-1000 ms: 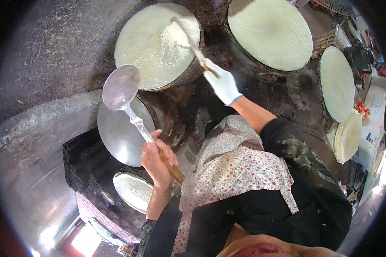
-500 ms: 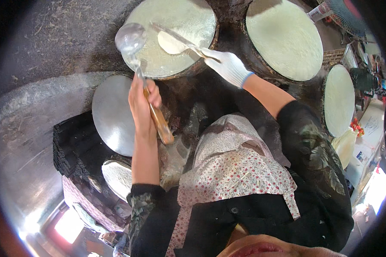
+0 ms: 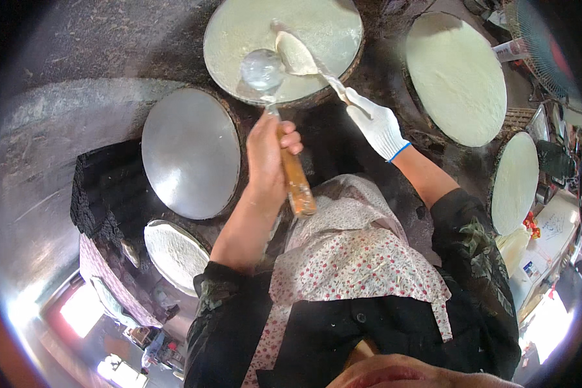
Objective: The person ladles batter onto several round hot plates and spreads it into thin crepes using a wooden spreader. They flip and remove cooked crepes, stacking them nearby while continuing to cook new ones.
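My left hand [image 3: 271,152] is bare and wrapped round the wooden handle of a metal ladle [image 3: 262,70]. The ladle's bowl is over the near part of a round griddle [image 3: 226,48] coated with pale batter. In a white knit glove, my right hand [image 3: 375,126] grips a long, thin flat stick [image 3: 333,83], slanting far and left over the same griddle. Along the stick shows a cream-coloured rounded patch [image 3: 295,54]. Whether it is thick batter or part of the tool, I cannot tell.
A bare metal griddle [image 3: 191,155] is at the left, with a smaller pale-coated round [image 3: 174,255] nearer me. Two more coated griddles [image 3: 456,81] curve along the right, the nearer one [image 3: 515,184] beside a cluttered table. A fan [image 3: 537,48] stands at the far right.
The whole view has shifted, so the griddles appear displaced. Over the coated griddle, the ladle has moved right and closer to me, near the stick. Both hands keep their grip.
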The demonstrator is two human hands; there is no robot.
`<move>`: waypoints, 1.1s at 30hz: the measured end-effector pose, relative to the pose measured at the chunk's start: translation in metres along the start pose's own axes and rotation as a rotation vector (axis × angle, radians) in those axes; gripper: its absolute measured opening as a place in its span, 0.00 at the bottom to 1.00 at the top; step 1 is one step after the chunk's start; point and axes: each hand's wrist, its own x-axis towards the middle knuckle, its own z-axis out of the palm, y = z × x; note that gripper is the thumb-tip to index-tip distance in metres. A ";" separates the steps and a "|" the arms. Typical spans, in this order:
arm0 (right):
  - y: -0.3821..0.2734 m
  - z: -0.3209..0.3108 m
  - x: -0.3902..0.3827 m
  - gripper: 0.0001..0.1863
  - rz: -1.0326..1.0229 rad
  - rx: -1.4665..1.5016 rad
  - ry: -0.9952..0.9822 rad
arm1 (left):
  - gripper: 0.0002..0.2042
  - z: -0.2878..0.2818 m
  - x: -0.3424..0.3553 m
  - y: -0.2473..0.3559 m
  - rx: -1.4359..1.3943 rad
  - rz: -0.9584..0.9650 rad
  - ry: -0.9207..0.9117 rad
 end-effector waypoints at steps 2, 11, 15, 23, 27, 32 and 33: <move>-0.012 0.008 -0.008 0.23 -0.134 -0.011 -0.035 | 0.05 0.005 0.001 -0.008 -0.084 -0.080 0.013; -0.073 -0.048 -0.056 0.22 0.041 0.472 0.126 | 0.24 -0.046 -0.103 0.041 -0.823 -0.096 -0.550; -0.045 -0.022 -0.066 0.23 -0.199 0.000 -0.016 | 0.24 -0.064 -0.107 0.038 -0.681 0.042 -0.398; -0.001 0.020 -0.062 0.23 -0.201 0.276 0.230 | 0.21 -0.136 -0.124 0.036 -0.881 0.137 -0.304; -0.017 0.052 -0.084 0.25 -0.196 -0.041 -0.140 | 0.17 -0.188 -0.111 0.045 -0.790 0.146 -0.219; -0.044 0.108 -0.100 0.34 -0.122 0.120 -0.131 | 0.12 -0.208 -0.076 0.059 -0.620 0.103 -0.105; -0.051 0.113 -0.101 0.37 -0.135 0.104 -0.109 | 0.15 -0.205 -0.067 0.058 -0.498 0.119 -0.045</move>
